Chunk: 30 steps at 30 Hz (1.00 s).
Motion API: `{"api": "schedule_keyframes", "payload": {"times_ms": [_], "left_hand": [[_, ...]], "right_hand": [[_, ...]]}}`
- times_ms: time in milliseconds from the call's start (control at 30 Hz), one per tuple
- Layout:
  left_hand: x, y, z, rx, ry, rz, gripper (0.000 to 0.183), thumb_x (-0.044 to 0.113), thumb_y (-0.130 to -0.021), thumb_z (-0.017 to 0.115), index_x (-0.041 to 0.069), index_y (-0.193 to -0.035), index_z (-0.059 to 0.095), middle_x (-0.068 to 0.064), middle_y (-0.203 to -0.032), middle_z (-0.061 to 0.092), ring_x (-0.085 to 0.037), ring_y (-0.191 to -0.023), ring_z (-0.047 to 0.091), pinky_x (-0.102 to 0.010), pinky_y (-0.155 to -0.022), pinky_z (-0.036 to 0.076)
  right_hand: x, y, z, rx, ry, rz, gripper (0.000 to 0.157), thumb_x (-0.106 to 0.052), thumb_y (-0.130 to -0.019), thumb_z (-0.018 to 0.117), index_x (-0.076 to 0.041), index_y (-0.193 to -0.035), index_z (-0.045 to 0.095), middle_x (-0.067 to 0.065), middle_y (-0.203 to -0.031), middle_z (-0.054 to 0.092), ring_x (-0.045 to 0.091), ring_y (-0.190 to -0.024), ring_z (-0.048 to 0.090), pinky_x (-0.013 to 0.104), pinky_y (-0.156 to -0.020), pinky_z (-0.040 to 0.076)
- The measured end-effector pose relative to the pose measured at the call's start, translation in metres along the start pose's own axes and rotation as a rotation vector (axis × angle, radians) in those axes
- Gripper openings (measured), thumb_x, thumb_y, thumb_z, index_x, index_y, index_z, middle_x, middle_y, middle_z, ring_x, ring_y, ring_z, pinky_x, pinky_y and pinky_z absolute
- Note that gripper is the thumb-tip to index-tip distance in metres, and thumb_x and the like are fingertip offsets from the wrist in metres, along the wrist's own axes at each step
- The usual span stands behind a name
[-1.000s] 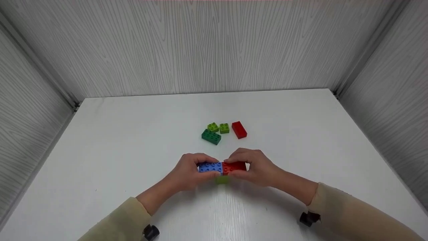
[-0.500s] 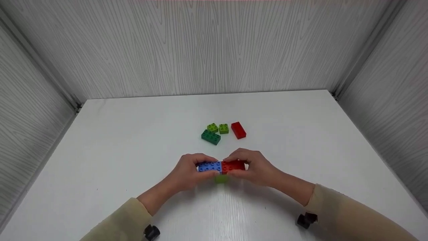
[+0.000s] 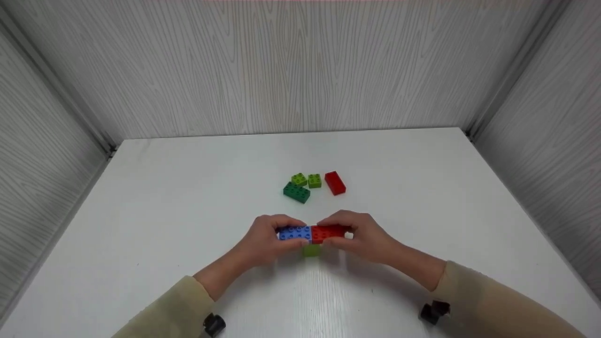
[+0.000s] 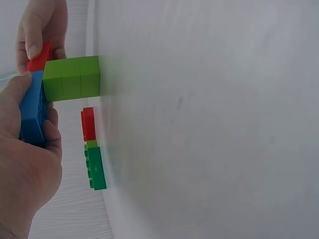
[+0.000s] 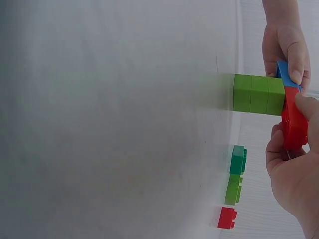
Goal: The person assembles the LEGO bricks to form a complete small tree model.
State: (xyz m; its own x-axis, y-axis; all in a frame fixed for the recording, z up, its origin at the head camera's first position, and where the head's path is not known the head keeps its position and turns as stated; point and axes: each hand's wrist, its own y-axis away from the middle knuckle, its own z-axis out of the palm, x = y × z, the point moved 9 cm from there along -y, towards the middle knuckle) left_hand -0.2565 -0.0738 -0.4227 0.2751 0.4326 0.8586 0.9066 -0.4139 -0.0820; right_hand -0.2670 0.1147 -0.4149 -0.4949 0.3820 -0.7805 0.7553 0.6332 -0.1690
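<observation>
A blue brick (image 3: 295,233) and a red brick (image 3: 326,232) lie end to end across the top of a light green column (image 4: 72,78) of three stacked bricks, which stands on the table. My left hand (image 3: 267,239) pinches the blue brick between thumb and fingers along its long sides. On the other side, my right hand (image 3: 366,237) pinches the red brick the same way. Both bricks overhang the column, as the right wrist view shows with the green column (image 5: 258,94) under their meeting ends. Fingers cover parts of both bricks' sides.
Farther back on the white table (image 3: 211,188) lie a dark green brick (image 3: 296,192), two small light green bricks (image 3: 314,180) and another red brick (image 3: 335,183). Grey wood-grain panels (image 3: 281,65) rise behind the table and at both sides.
My right hand's fingers have shifted slightly to the right along the red brick, baring more of its studs. The left hand keeps its hold on the blue brick.
</observation>
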Motion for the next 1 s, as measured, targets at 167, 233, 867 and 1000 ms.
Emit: {"api": "schedule_keyframes", "payload": {"times_ms": [167, 233, 867, 1000], "left_hand": [[-0.002, 0.0, 0.0, -0.002, 0.008, -0.018, 0.034, 0.039, -0.093, 0.084, 0.027, -0.124, 0.079, 0.009, -0.119, 0.073, -0.02, -0.106, 0.062, -0.036, -0.087, 0.057], [-0.001, 0.0, 0.0, 0.001, 0.009, -0.016, 0.035, 0.039, -0.093, 0.084, 0.027, -0.125, 0.079, 0.009, -0.119, 0.072, -0.021, -0.107, 0.062, -0.035, -0.087, 0.057], [0.014, -0.007, -0.025, 0.023, -0.034, 0.106, 0.036, 0.036, -0.098, 0.077, 0.017, -0.129, 0.076, 0.006, -0.122, 0.074, -0.02, -0.109, 0.065, -0.046, -0.094, 0.057], [0.012, -0.016, -0.043, 0.069, -0.049, 0.106, 0.032, 0.035, -0.1, 0.075, 0.016, -0.126, 0.078, 0.007, -0.119, 0.075, -0.017, -0.107, 0.065, -0.046, -0.094, 0.057]], "right_hand": [[0.001, -0.001, 0.0, -0.003, -0.016, 0.012, 0.039, -0.024, -0.097, 0.082, -0.032, -0.134, 0.073, -0.015, -0.123, 0.07, 0.015, -0.104, 0.064, 0.033, -0.084, 0.059], [0.0, -0.001, 0.0, -0.002, -0.021, 0.008, 0.039, -0.023, -0.096, 0.082, -0.032, -0.134, 0.073, -0.015, -0.123, 0.07, 0.016, -0.104, 0.064, 0.032, -0.084, 0.059], [0.001, -0.001, -0.001, -0.001, -0.017, 0.023, 0.042, -0.021, -0.094, 0.084, -0.023, -0.135, 0.073, -0.013, -0.123, 0.07, 0.016, -0.104, 0.064, 0.03, -0.083, 0.059], [0.002, -0.001, 0.0, -0.008, -0.015, 0.032, 0.043, -0.023, -0.095, 0.083, -0.02, -0.136, 0.073, -0.013, -0.124, 0.069, 0.016, -0.104, 0.064, 0.029, -0.084, 0.058]]}}
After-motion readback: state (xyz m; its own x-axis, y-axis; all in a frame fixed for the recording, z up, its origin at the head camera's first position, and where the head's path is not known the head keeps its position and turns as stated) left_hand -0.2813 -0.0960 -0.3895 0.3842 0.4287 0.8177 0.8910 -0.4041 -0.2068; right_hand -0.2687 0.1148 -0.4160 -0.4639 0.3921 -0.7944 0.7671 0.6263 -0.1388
